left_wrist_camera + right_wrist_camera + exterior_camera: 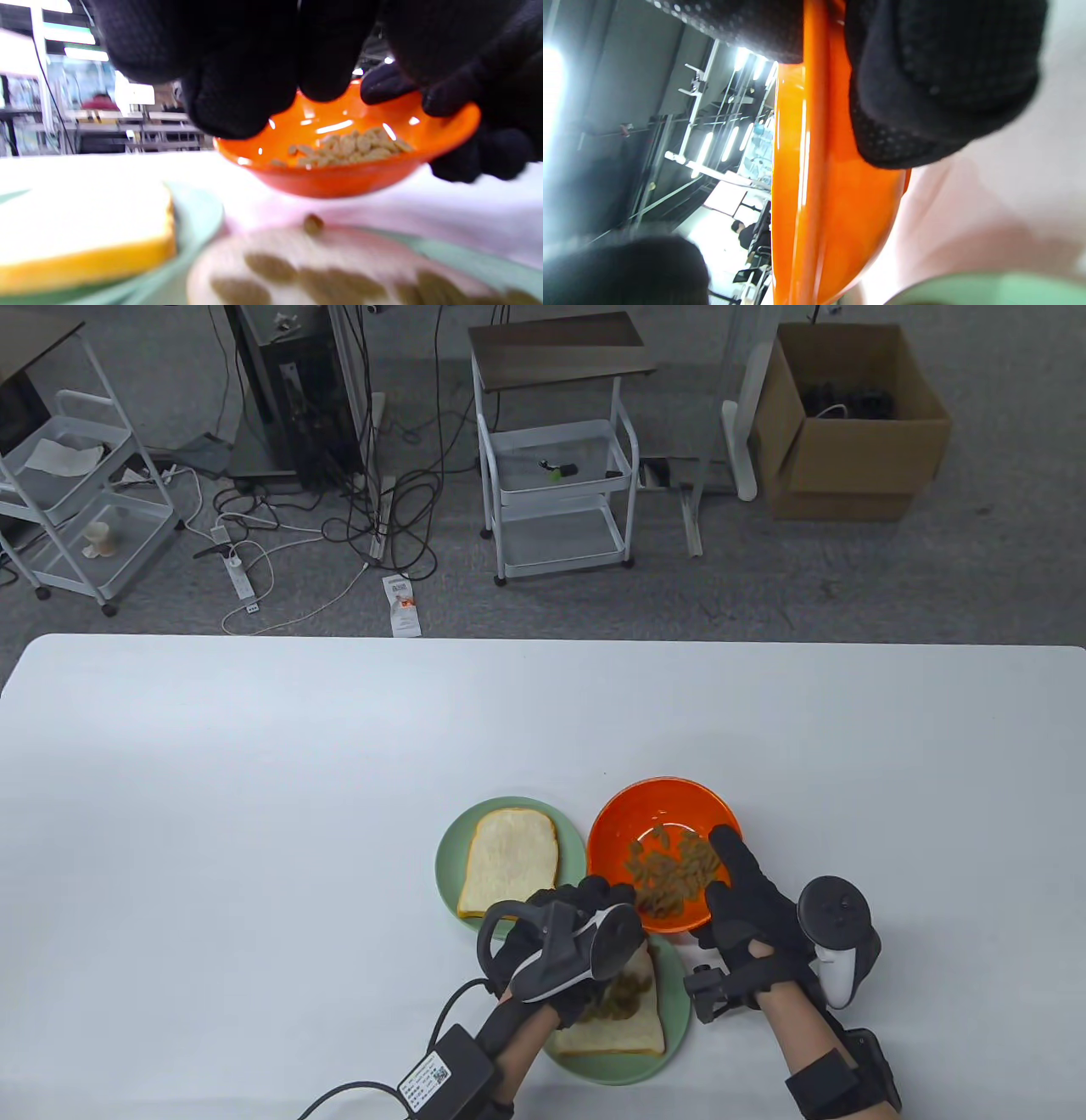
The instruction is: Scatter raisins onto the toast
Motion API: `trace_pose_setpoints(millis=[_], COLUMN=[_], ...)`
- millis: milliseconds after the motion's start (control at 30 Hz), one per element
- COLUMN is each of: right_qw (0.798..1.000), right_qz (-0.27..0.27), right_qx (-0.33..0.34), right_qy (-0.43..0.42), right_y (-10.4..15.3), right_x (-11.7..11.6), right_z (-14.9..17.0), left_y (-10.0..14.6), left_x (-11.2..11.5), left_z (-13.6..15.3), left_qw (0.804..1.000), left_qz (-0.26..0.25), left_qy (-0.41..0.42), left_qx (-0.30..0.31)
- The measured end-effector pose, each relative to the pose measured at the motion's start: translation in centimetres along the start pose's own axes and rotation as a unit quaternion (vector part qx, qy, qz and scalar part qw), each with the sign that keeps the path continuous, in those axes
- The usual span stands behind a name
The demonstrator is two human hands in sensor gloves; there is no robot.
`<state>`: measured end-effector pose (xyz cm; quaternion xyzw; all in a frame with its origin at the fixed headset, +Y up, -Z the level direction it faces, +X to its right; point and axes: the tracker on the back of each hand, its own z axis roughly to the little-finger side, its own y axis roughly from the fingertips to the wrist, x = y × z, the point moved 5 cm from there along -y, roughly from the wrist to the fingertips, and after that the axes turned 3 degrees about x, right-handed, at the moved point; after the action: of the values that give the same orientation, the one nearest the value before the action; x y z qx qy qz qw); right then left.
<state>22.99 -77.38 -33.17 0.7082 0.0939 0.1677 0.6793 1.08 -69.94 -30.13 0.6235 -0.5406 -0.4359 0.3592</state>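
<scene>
An orange bowl (pixel 653 810) of raisins (pixel 674 875) sits tilted on the table. My right hand (pixel 723 891) grips its right rim, thumb over the edge; in the right wrist view my fingers (pixel 937 84) clamp the bowl (pixel 814 190). My left hand (pixel 607 897) hovers over the near toast (pixel 624 1027), which carries raisins (pixel 624 993). In the left wrist view its fingertips (pixel 237 97) are bunched together above that toast (pixel 339 275); I cannot see whether they hold raisins. A single raisin (pixel 313 223) lies at the toast's far edge. A plain toast (pixel 511 861) lies on the far plate.
Two green plates hold the toasts: the far plate (pixel 450 857) is left of the bowl, the near plate (pixel 674 1035) is just in front of it, and all three crowd together. The white table (pixel 254 814) stretches left and back.
</scene>
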Motion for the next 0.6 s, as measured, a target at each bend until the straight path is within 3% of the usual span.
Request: trace_pose_setpoints(millis=[133, 267, 367, 500, 600], right_qw=[0.999, 0.996, 0.995, 0.995, 0.994], right_qz=[-0.025, -0.049, -0.058, -0.062, -0.055], right_qx=[0.029, 0.069, 0.073, 0.053, 0.04], right_qy=[-0.013, -0.012, -0.031, -0.062, -0.085], right_y=[1.1, 2.8, 3.9, 4.5, 4.3], right_x=[-1.9, -3.9, -4.9, -5.5, -5.2], right_z=[-1.6, -3.5, -4.2, -4.1, -3.8], left_y=[0.3, 0.0, -0.1, -0.3, -0.7], left_x=[-0.1, 1.3, 1.9, 2.0, 1.3], left_z=[-0.7, -0.4, 0.3, 0.7, 0.6], left_qw=[0.998, 0.99, 0.985, 0.986, 0.994], left_qz=[0.012, 0.1, 0.134, 0.138, 0.087], left_qy=[-0.068, -0.089, -0.08, -0.053, -0.002], left_qx=[-0.015, -0.047, -0.069, -0.073, -0.063])
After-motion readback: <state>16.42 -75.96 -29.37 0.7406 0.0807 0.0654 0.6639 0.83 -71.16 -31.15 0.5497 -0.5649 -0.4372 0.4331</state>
